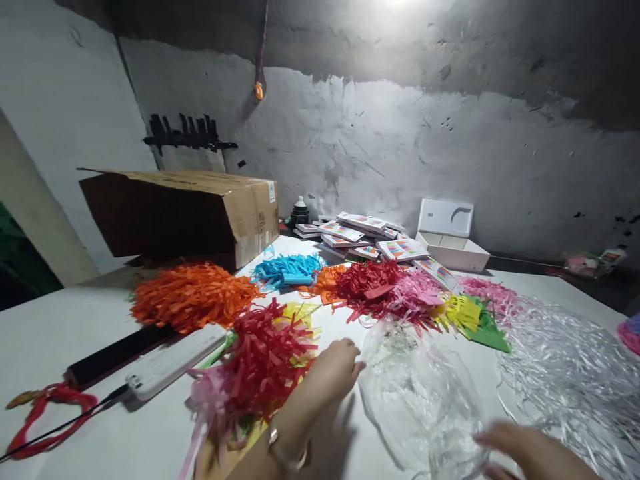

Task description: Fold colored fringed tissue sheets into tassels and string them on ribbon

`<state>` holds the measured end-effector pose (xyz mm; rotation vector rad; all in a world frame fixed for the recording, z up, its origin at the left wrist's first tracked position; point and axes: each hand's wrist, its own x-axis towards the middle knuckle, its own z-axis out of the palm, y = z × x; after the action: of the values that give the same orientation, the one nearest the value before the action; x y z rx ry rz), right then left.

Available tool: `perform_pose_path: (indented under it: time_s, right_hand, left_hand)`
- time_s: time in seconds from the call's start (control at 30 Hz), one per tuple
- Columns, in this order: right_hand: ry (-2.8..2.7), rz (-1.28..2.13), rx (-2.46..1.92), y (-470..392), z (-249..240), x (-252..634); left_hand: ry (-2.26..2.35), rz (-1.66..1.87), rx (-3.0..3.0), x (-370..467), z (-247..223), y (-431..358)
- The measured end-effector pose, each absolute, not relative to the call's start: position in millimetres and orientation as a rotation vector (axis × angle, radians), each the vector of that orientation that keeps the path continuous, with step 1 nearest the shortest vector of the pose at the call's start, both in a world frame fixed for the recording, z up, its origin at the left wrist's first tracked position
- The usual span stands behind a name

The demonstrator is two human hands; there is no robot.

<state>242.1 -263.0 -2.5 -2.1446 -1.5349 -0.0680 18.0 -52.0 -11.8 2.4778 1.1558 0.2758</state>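
Note:
My left hand [336,367], with a bracelet at its wrist, is at the left edge of a clear plastic bag [420,393]. Its thumb stands apart from the bent fingers, and nothing shows in them. At the lower right, my right hand [527,453] is blurred and partly cut off by the frame; its fingers are apart near the bag's right edge. The crumpled bag lies on the white table [370,440]. Left of my left hand lies a red paper tassel bunch [265,353], beside pink strips [213,393] and yellow strips [300,317].
Orange fringe [195,297], blue fringe [287,270], dark red fringe [367,283] and silver tinsel [570,360] ring the work area. A white power strip [177,360] sits left. Behind are a cardboard box [255,223], piled flat packs [350,233] and a white box [453,253].

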Motion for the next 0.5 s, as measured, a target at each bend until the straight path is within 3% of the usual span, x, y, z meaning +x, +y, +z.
perform_pose_path:
  time_s: [0.1,0.3,0.5]
  right_hand:
    - [-2.036,0.194,-1.845,-178.0,13.0,229.7]
    - [-2.094,0.230,-1.751,16.4,-26.4,189.7]
    - [-1.904,0.248,-1.823,110.2,-65.8,206.9]
  left_hand:
    - [1.338,0.263,2.462,57.1,-13.7,-7.3]
    - [1.617,0.229,2.425,52.4,-28.4,87.9]
    - [1.556,0.225,2.404,32.5,-42.6,142.9]
